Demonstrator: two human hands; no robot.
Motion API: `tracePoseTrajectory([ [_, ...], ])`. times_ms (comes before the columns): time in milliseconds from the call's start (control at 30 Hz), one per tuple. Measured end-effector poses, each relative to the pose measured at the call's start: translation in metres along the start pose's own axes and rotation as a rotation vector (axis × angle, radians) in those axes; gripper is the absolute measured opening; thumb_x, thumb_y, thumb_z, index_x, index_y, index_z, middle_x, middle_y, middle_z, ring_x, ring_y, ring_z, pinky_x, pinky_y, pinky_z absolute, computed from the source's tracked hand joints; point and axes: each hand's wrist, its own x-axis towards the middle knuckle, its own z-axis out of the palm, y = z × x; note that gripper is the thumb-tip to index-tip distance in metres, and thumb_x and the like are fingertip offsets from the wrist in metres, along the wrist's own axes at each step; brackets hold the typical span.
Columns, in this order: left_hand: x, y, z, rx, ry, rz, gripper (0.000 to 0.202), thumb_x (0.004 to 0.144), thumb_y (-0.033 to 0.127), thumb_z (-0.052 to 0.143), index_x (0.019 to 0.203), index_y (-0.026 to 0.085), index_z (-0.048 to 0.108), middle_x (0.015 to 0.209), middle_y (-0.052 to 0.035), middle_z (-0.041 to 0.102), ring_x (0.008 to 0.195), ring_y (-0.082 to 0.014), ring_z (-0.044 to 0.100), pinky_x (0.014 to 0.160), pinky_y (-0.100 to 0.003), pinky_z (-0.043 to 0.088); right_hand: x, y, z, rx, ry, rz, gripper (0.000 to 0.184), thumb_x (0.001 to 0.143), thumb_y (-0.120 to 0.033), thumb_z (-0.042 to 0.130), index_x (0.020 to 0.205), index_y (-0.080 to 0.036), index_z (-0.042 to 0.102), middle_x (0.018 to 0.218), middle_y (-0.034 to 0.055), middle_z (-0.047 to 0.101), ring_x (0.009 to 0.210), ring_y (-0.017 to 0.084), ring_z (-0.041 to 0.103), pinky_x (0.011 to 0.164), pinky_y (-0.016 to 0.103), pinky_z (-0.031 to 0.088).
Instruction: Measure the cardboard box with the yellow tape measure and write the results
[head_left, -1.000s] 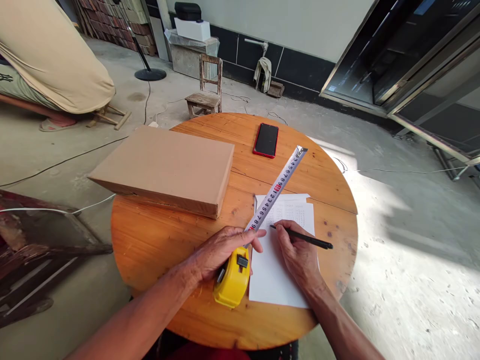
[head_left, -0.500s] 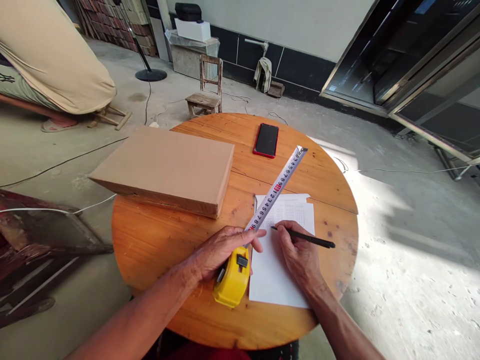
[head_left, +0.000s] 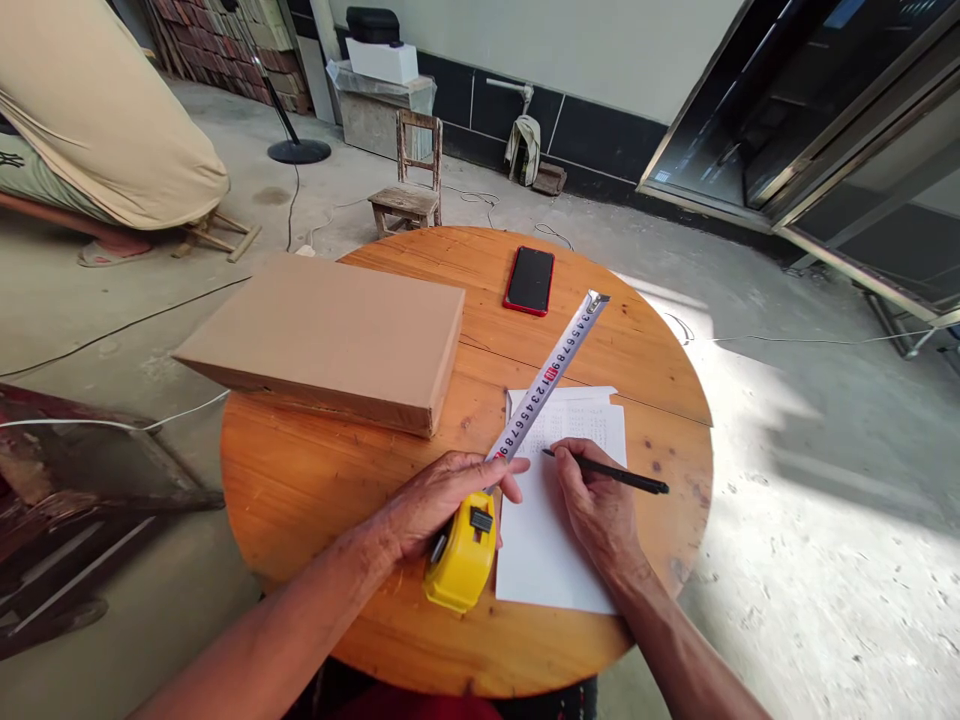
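Observation:
My left hand (head_left: 435,498) grips a yellow tape measure (head_left: 461,562) near the front of the round wooden table (head_left: 315,480). Its blade (head_left: 551,375) is pulled out and runs away to the upper right, over a white sheet of paper (head_left: 559,520) with small printed rows. Resting on that paper, my right hand (head_left: 596,505) pinches a black pen (head_left: 619,478) whose tip touches the sheet. A flat brown cardboard box (head_left: 330,335) lies on the table's left part, overhanging the edge.
A red-cased phone (head_left: 529,281) lies face up at the table's far side. A small wooden chair (head_left: 409,185), a fan stand base (head_left: 300,150) and cables stand on the concrete floor behind. A person in beige clothing (head_left: 97,110) is at the upper left.

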Motion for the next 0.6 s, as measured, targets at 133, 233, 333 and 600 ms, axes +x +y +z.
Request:
tracePoseTrajectory([
  [133,0.0000,-0.0008,-0.0001,-0.002,0.007,0.020,0.037,0.080,0.051,0.054,0.080,0.016,0.065,0.051,-0.0001,0.059,0.049,-0.0118,0.058,0.048,-0.020,0.040,0.0001,-0.0008,-0.0002,-0.015,-0.012,-0.010,0.017,0.085,-0.029,0.051,0.079,-0.017,0.061,0.067,-0.0004,0.059,0.057,0.011,0.048,0.054,0.023,0.040],
  [233,-0.0004,-0.0002,0.0001,0.004,0.019,0.006,0.038,0.079,0.052,0.055,0.081,0.016,0.065,0.050,0.0006,0.058,0.047,-0.0115,0.057,0.046,-0.020,0.039,-0.0002,-0.0018,-0.0017,0.009,-0.022,0.007,0.017,0.085,-0.030,0.051,0.078,-0.018,0.061,0.066,-0.0007,0.058,0.057,0.011,0.048,0.053,0.022,0.039],
  [333,-0.0010,0.0009,0.0004,0.012,0.014,-0.015,0.038,0.079,0.052,0.055,0.083,0.016,0.065,0.049,0.0014,0.056,0.045,-0.0112,0.056,0.046,-0.020,0.039,-0.0003,-0.0019,-0.0023,0.014,-0.018,0.014,0.017,0.085,-0.030,0.052,0.079,-0.018,0.061,0.068,-0.0005,0.059,0.059,0.011,0.049,0.054,0.022,0.040],
  [600,-0.0002,0.0004,-0.0006,0.010,0.005,0.013,0.037,0.079,0.053,0.055,0.080,0.017,0.065,0.050,0.0006,0.059,0.049,-0.0126,0.058,0.052,-0.022,0.041,0.0009,-0.0031,-0.0030,0.040,0.021,0.046,0.017,0.083,-0.031,0.052,0.076,-0.018,0.060,0.059,-0.0027,0.054,0.051,0.010,0.045,0.049,0.022,0.037],
])
